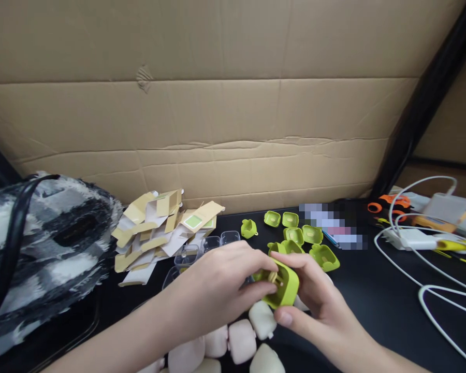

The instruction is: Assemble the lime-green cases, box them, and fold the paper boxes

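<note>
My right hand (320, 290) grips a small lime-green rounded case (291, 291) by its outer wall, its hollow side tilted toward my left hand (233, 274). The thumb and fingers of that left hand reach into the hollow and pinch a small yellowish piece with prongs (273, 277). Its exact kind is not clear. Just below both hands lie several pale cream and pinkish rounded cases (242, 341), partly covered by my left forearm. Behind the held case are several similar green open shells (324, 257), one of them a closed-looking green piece (249, 228).
Clear plastic cups (187, 255) stand behind my left hand. A heap of folded cardboard packaging (151, 233) lies at the back left, beside a fuzzy grey-and-black bag (50, 248). White cables (423, 285), a charger and an orange toy car (390, 206) occupy the right. A cardboard wall (217, 114) closes the back.
</note>
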{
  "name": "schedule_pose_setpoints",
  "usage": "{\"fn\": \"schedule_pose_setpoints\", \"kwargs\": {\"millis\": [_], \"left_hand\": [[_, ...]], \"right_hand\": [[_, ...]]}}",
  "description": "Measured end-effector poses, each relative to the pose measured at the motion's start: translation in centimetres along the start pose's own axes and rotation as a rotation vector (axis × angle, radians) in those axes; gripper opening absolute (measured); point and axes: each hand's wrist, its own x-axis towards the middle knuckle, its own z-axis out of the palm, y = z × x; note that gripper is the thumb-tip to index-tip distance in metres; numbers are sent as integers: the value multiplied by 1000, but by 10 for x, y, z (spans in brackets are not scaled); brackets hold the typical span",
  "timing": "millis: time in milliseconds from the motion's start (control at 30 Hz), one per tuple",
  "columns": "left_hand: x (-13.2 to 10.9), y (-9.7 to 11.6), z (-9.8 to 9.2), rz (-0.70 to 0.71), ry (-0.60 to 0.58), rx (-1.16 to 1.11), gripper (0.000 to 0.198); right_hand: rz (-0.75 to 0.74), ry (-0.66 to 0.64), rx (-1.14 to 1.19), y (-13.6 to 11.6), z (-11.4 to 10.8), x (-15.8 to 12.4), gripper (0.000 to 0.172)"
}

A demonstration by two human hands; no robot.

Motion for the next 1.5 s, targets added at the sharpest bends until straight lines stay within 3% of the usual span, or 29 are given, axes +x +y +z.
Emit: {"fn": "schedule_pose_setpoints", "kwargs": {"millis": [167, 300, 400, 500, 667, 833, 933, 1033, 1200, 1367, 1500], "left_hand": [[0, -2, -1, 67, 27, 149, 8], [0, -4, 1, 92, -24, 53, 14], [1, -5, 5, 75, 7, 0, 18], [2, -7, 7, -17, 20, -108, 16], [2, -8, 10, -216, -68, -297, 14], [3, -6, 12, -124, -23, -268, 21], [4, -5, 10, -94, -82, -264, 20], [5, -4, 5, -82, -133, -272, 22], [5, 1, 1, -41, -51, -192, 23], [1, 5, 6, 18, 7, -73, 21], [-2, 6, 7, 21, -11, -57, 26]], "right_hand": [[-40, -24, -48, 2, 2, -2, 52], [-96, -39, -127, 4, 2, -3, 54], [-111, -41, -121, 5, 2, -2, 54], [-118, -25, -125, 4, 2, -1, 55], [-54, 39, -153, -2, 3, 3, 53], [27, 5, -125, -2, 2, 2, 50], [22, 6, -70, -1, 2, 3, 50], [12, 79, 15, 0, 1, 6, 45], [-31, 171, 133, -4, -2, 10, 40], [-85, 106, 74, -1, -4, 8, 46], [-126, 176, 2, 2, -3, 7, 44]]}}
